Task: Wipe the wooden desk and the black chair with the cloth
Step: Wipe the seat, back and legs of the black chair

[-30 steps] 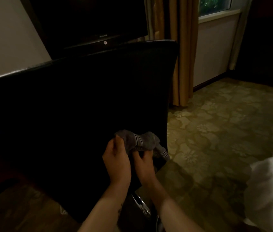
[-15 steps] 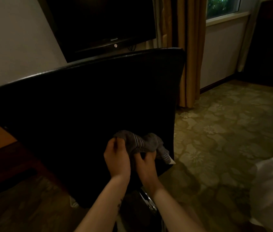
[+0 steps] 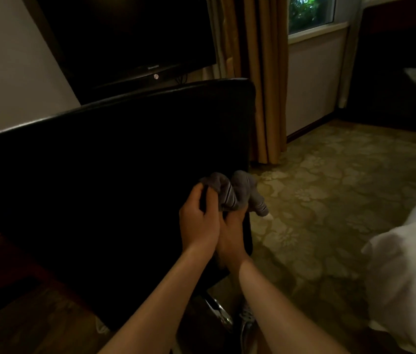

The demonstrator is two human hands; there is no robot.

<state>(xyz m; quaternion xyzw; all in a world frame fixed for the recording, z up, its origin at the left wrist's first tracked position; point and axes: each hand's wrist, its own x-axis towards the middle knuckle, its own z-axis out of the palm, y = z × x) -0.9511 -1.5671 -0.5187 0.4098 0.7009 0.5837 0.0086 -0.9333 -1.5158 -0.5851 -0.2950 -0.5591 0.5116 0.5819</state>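
Both hands together at the chair point(image 3: 115, 190) back's right edge, left hand point(image 3: 198, 221) and right hand point(image 3: 231, 233) each gripping the bunched cloth point(image 3: 235, 191)

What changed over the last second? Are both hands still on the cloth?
Both hands closed together: the left hand now presses against the right hand, and the cloth has bunched up into two humps, its tail now hanging just past the right edge of the black chair. Both keep their grip on the cloth, low on the chair back. Nothing released.

Hotel-like bedroom: wall television point(image 3: 125, 34), gold curtains point(image 3: 265, 85), patterned carpet point(image 3: 329, 187), white bedding point(image 3: 406, 264).
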